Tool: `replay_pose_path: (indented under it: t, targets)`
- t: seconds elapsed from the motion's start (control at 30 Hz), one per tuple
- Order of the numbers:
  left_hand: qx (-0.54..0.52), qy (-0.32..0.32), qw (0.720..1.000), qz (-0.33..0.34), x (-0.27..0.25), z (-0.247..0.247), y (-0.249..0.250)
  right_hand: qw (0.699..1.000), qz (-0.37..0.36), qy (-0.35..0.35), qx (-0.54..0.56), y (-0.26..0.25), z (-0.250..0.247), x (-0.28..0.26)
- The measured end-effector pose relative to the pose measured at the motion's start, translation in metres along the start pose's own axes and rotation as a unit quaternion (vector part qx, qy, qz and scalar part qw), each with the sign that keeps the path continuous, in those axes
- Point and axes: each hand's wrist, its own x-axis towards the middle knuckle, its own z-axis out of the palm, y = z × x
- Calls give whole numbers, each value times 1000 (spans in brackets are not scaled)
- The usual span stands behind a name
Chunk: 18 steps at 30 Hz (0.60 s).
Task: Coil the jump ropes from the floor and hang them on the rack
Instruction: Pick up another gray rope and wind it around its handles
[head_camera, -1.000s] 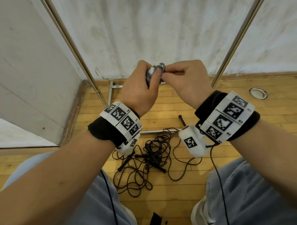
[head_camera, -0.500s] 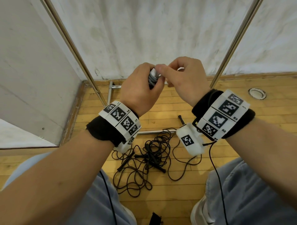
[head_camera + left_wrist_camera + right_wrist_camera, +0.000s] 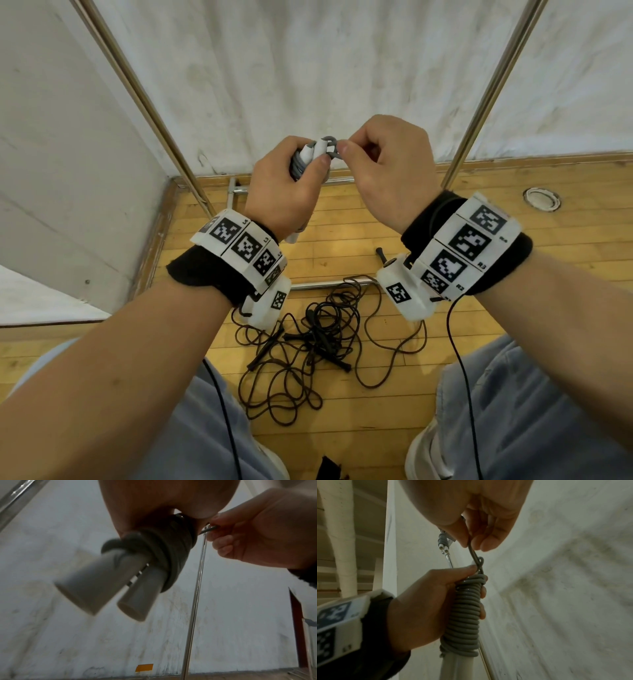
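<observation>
Left hand point(image 3: 281, 192) gripping coiled grey jump rope point(image 3: 465, 615), right hand point(image 3: 390, 171) pinching its loop, wristband tags reading R2, R3

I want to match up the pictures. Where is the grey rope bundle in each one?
Head: grey rope bundle upper middle, in the left hand.
Left wrist: bundle upper middle, white handles pointing lower left.
Right wrist: bundle centre.
Shared landmark: the right hand pinching the rope's loose loop.
</observation>
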Motion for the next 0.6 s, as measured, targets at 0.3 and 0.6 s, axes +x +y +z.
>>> replay_pose_path:
  t: [0.3,0.6]
  targets:
    - [36,-118,992,-11,-3,-1,-6,994,86,3,66,13,-3,10]
    - [-69,-126,989,-41,-2,0,12,986,57,-65,143,4,-2,8]
